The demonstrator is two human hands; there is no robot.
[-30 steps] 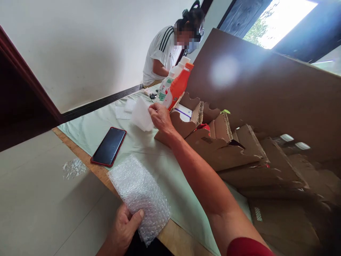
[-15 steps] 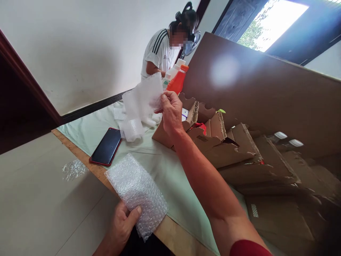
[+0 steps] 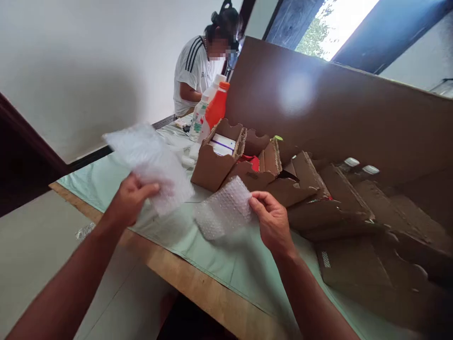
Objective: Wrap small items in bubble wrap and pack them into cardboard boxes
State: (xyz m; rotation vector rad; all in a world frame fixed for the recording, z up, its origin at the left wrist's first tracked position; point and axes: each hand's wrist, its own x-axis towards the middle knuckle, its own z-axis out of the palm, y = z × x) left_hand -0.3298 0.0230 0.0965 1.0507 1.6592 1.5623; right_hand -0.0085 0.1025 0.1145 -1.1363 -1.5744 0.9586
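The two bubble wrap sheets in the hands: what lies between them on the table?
In the head view, only bare green cloth shows between the left sheet and the right sheet; nothing else lies there.

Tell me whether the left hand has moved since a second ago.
Yes. The left hand rose from the wooden table edge and now holds a bubble wrap sheet above the green cloth.

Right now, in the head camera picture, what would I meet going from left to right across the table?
Left hand gripping a bubble wrap sheet → second bubble wrap piece → right hand pinching it → flattened cardboard boxes → two white bottle caps.
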